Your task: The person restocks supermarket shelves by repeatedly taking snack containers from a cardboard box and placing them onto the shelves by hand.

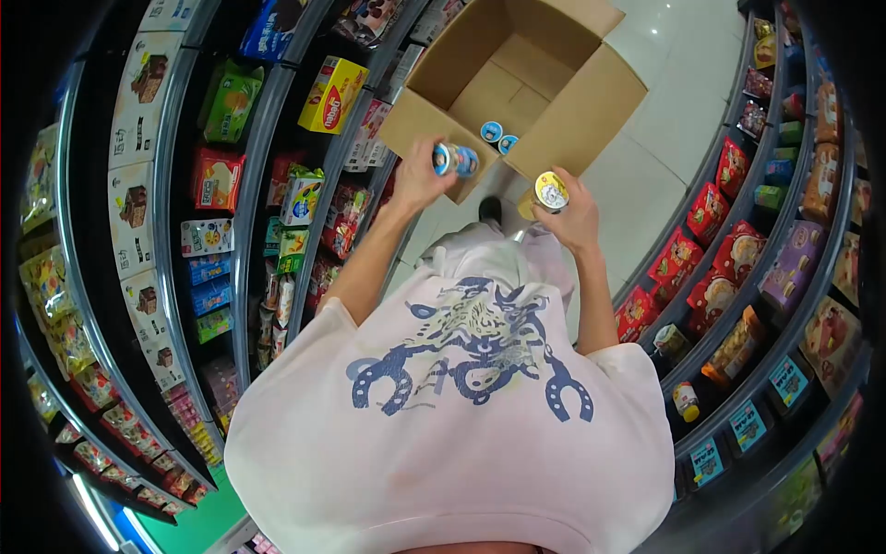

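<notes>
An open cardboard box (591, 115) stands in front of me, with several blue-lidded cans (492, 131) in its near left corner. My left hand (420, 175) is closed around a blue can (459, 161) beside the box's left flap, its round end facing left. Over at the box's near right edge, my right hand (572, 217) grips a yellow can (551, 192) with a white and yellow lid turned up toward me. Both cans are apart from each other. The labels are too small to read.
Shelves of packaged snacks curve along the left, including a yellow box (334, 95) and a red pack (219, 179). More shelves on the right hold red bags (676, 254) and a small yellow-capped jar (686, 402). Pale floor tiles (678, 120) lie between them.
</notes>
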A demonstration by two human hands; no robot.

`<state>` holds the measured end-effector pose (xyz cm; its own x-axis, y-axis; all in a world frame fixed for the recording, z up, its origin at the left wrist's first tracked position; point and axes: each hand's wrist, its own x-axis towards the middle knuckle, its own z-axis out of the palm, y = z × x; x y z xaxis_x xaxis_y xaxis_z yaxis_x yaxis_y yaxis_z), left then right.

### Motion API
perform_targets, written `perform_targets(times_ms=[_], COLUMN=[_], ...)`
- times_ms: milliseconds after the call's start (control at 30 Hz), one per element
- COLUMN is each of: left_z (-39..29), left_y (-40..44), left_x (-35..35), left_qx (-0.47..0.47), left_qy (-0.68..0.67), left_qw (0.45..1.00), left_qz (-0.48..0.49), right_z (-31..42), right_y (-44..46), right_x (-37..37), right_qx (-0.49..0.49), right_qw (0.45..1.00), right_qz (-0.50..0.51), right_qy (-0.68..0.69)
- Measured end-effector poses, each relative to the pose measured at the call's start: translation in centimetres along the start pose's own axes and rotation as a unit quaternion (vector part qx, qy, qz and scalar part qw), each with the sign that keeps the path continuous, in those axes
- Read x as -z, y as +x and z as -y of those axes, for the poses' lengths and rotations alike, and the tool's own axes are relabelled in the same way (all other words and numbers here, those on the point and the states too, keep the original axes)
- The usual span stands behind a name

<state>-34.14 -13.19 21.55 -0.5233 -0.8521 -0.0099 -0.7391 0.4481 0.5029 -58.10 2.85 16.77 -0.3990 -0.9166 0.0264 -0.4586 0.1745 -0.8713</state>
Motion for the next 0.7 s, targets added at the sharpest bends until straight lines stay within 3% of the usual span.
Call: perform_targets(times_ms=[300,433,533,700], left_z=[3.1,6.9,8.9,14.3], left_y=[10.7,15.7,19.1,24.8], left_x=[-1.8,-4.3,-6.0,-12.1], left_qx=[-0.118,-0.134,-0.084,-0.079], left_qy=[-0.012,-0.001,0.085,0.198], left_qw=[0.993,0.988,0.983,0.929], left_qz=[0.012,0.075,0.140,0.303], right_z=[0.6,0.8,2.3,5.8], right_y=[2.7,3.3,3.7,5.5], right_x=[0.1,-1.2,-3.3,-6.8], right_qx=[-0.038,-0.116,-0.180,-0.279], right_qw=[0.995,0.984,0.969,0.938], right_qz=[-0.091,-0.127,-0.170,-0.206], right_qy=[0.025,0.037,0.013,-0.019])
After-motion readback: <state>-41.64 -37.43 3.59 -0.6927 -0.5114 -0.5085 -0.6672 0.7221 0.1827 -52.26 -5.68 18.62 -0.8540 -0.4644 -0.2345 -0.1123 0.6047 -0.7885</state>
